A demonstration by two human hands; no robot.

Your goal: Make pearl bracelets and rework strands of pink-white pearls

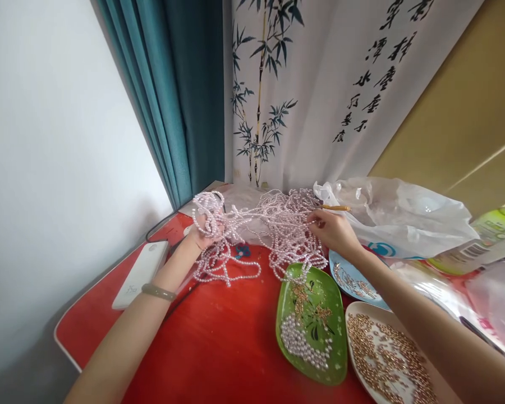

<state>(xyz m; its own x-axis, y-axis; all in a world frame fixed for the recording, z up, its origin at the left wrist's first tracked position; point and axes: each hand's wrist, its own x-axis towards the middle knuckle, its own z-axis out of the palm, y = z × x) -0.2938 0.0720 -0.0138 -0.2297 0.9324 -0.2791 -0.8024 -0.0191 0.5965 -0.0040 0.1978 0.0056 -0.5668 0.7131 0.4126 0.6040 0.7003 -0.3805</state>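
Observation:
My left hand [209,231] is closed around a bundle of looped pale pink bead strings [210,209], and more loops dangle below it. Several strands stretch from there toward my right hand [330,227], whose fingertips are pinched on them. Between and behind both hands lies a large tangled heap of the same bead strings [292,224]. Its lower loops hang over the far edge of a green tray [334,367], which holds loose pale beads [305,345] and small gold pieces [301,297]. A thin yellow stick [335,208] shows just above my right hand; whether I hold it cannot be seen.
Right of the green tray are a blue plate [340,285] and a white plate [356,363] with gold beads. Behind them lies a white plastic bag [404,219]. A white box-like device [141,275] with a cable sits at left on the red table [210,348]. Curtains [164,95] hang behind.

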